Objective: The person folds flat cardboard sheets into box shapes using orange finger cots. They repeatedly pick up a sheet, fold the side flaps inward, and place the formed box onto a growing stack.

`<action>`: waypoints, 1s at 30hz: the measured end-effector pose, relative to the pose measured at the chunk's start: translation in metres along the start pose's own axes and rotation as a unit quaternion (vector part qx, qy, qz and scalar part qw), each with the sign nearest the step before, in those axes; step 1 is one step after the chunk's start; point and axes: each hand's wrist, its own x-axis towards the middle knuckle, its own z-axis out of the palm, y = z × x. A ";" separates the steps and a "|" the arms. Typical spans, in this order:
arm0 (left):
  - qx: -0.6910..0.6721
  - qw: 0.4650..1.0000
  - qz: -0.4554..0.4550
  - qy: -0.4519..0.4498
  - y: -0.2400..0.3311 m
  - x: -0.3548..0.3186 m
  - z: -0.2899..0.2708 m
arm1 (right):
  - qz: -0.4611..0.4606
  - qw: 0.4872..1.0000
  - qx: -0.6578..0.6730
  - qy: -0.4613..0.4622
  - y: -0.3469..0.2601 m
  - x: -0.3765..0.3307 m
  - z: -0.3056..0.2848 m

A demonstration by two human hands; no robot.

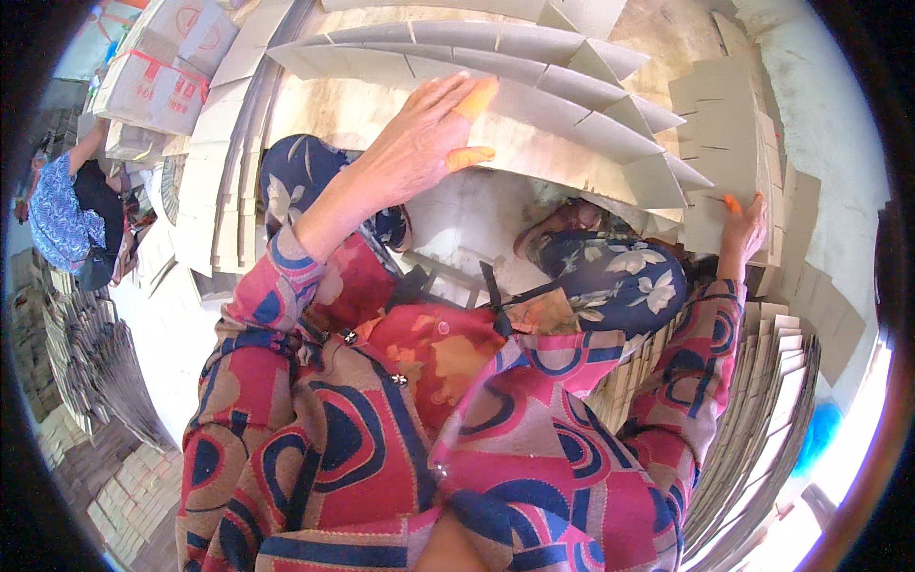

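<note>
Orange rubber caps on the fingertips (474,98) of the left hand (419,143), fingers spread apart and lying flat on a fanned stack of cardboard sheets (534,91). Not clamped on anything, just pressing down on the top sheet near its lower edge. Over on the other side, the right hand (742,234) with one more orange cap on a finger, fingers a little apart and resting against the edge of a second cardboard pile (729,143); hard to tell if a sheet is pinched there, since the hand sits small near the bent rim. Fanned sheets lying straight ahead, spread out like steps in a curve from left to right, with the second pile just beside them on the right. Moving out along the arms, long sleeves (305,286) in red, blue and tan with big round shapes. Knees in dark blue flowered cloth (620,276) poking up between the arms. Lower right, a tall stack of flat cardboard pieces (762,429) standing on edge close to the right elbow. More cardboard bundles (91,353) along the left. Far off at the left edge, another person in a blue patterned top (59,214), well apart from the hands. Taped boxes (157,76) up in the top left corner.
</note>
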 end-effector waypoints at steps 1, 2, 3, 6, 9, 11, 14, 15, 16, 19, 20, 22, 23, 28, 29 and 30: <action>0.000 1.000 -0.008 0.010 -0.002 -0.003 0.001 | 0.022 0.999 0.024 0.024 -0.004 0.000 -0.007; 0.000 1.000 -0.016 0.020 -0.005 -0.007 0.003 | 0.035 0.999 0.004 -0.002 -0.005 0.003 -0.012; -0.001 0.999 -0.023 0.031 -0.007 -0.008 0.005 | 0.050 0.998 -0.016 -0.028 -0.005 0.004 -0.017; -0.036 0.997 -0.035 0.060 -0.012 -0.001 0.011 | 0.070 0.997 -0.043 0.010 0.015 0.011 -0.021; -0.042 0.996 -0.013 0.078 -0.016 0.005 0.009 | 0.110 0.993 0.002 0.054 -0.004 0.023 -0.059; -0.010 0.997 -0.001 0.077 -0.021 0.007 0.012 | 0.120 0.989 0.058 0.068 -0.019 0.034 -0.085; 0.008 0.995 0.037 0.093 -0.024 0.028 0.023 | 0.054 0.982 0.146 0.110 -0.045 0.044 -0.137; 0.012 0.994 0.050 0.099 -0.023 0.036 0.028 | 0.034 0.970 0.219 0.100 -0.066 0.041 -0.153; 0.031 0.994 0.045 0.093 -0.023 0.034 0.029 | -0.010 0.964 0.254 0.078 -0.092 0.037 -0.154; 0.061 0.995 0.047 0.060 -0.030 0.048 0.039 | -0.151 0.956 0.246 0.045 -0.147 0.022 -0.172; 0.076 0.996 0.038 0.033 -0.036 0.049 0.048 | -0.201 0.948 0.242 0.043 -0.161 0.016 -0.170; 0.066 0.997 0.034 0.005 -0.041 0.051 0.057 | -0.234 0.932 0.278 0.008 -0.179 0.007 -0.165; 0.042 0.998 0.037 0.004 -0.041 0.049 0.059 | -0.218 0.922 0.318 -0.026 -0.186 0.002 -0.160; -0.027 0.998 0.060 0.000 -0.027 0.037 0.051 | -0.219 0.895 0.379 -0.084 -0.204 -0.010 -0.137; -0.027 0.998 0.060 0.000 -0.027 0.033 0.054 | -0.213 0.902 0.366 -0.087 -0.206 -0.013 -0.135; -0.026 0.998 0.061 0.002 -0.026 0.032 0.055 | -0.208 0.908 0.353 -0.089 -0.208 -0.014 -0.133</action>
